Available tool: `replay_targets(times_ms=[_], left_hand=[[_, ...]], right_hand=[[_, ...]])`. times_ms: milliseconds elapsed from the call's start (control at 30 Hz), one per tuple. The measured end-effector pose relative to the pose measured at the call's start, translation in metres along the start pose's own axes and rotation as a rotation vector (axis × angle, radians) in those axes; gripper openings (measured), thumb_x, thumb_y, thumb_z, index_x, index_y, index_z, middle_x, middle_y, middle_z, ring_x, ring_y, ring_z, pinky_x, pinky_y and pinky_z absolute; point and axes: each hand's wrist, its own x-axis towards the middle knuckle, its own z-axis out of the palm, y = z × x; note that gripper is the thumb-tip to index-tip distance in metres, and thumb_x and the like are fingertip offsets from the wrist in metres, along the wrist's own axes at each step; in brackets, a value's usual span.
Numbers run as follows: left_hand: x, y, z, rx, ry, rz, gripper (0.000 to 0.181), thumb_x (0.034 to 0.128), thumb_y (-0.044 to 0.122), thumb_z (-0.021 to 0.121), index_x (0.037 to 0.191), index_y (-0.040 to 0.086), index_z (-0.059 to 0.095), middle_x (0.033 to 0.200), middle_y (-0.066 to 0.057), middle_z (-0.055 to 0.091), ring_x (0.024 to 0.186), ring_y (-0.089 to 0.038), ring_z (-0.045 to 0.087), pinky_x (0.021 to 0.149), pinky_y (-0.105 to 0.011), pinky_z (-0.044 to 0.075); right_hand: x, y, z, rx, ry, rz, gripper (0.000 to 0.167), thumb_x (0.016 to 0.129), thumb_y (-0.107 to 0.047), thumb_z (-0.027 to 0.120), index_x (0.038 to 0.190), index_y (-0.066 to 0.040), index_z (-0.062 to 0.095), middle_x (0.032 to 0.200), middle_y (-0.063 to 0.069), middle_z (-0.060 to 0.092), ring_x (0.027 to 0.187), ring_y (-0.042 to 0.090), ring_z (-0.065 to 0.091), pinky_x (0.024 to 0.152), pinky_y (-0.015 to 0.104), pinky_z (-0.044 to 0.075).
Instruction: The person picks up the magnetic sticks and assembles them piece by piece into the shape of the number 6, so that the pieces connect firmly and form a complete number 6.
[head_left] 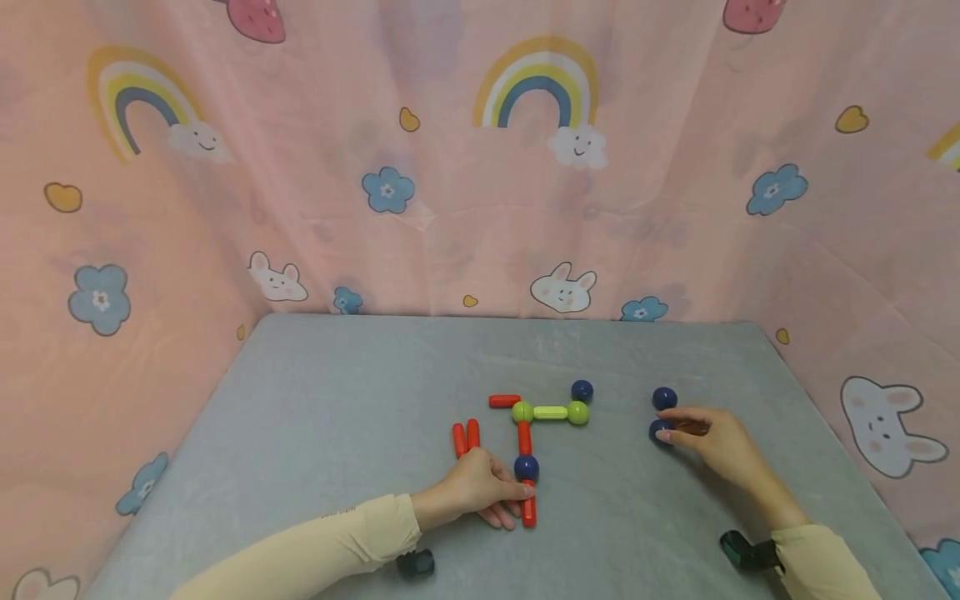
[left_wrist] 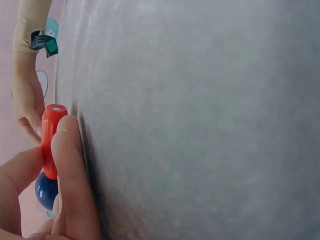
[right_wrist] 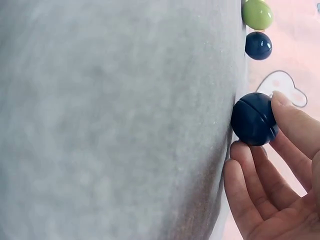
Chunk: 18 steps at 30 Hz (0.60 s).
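With thumb and fingers, my left hand pinches a red rod that stands end-on against a blue ball. Past that ball another red rod leads to a green ball, then a green rod and a second green ball. The left wrist view shows the held red rod between fingertips. On the right, my right hand pinches a blue ball, whose groove shows in the right wrist view. Just behind it lies another blue ball.
Two loose red rods lie beside the left hand, partly hidden by it. One red rod is left of the nearer green ball, and a blue ball sits behind the other. A patterned pink curtain borders the grey table.
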Motion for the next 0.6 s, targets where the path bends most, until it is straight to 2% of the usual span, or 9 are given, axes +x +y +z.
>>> replay_targets(times_ms=[133, 400, 600], left_hand=[[0.000, 0.001, 0.000, -0.040, -0.013, -0.001, 0.019, 0.0828, 0.022, 0.080, 0.077, 0.005, 0.077, 0.068, -0.013, 0.074, 0.050, -0.009, 0.068, 0.047, -0.023, 0.055], [-0.001, 0.003, 0.000, -0.119, -0.046, 0.016, 0.016, 0.0837, 0.016, 0.079, 0.079, 0.000, 0.077, 0.069, -0.017, 0.074, 0.052, -0.008, 0.067, 0.050, -0.023, 0.056], [0.000, 0.004, -0.001, -0.111, -0.041, -0.005, 0.012, 0.0841, 0.015, 0.078, 0.083, 0.002, 0.078, 0.069, -0.014, 0.075, 0.054, -0.008, 0.068, 0.051, -0.023, 0.057]], right_hand=[[-0.002, -0.002, 0.001, -0.004, 0.009, 0.005, 0.041, 0.086, -0.039, 0.076, 0.117, -0.012, 0.073, 0.121, 0.016, 0.070, 0.087, -0.009, 0.061, 0.073, 0.017, 0.052], [-0.009, -0.018, 0.011, -0.005, -0.002, 0.040, 0.046, 0.084, -0.044, 0.077, 0.117, -0.013, 0.073, 0.118, 0.015, 0.072, 0.094, 0.016, 0.069, 0.072, 0.021, 0.053], [-0.019, -0.038, 0.023, 0.053, -0.040, 0.030, 0.038, 0.084, -0.037, 0.079, 0.113, -0.014, 0.074, 0.111, 0.008, 0.075, 0.091, 0.012, 0.069, 0.073, 0.020, 0.054]])
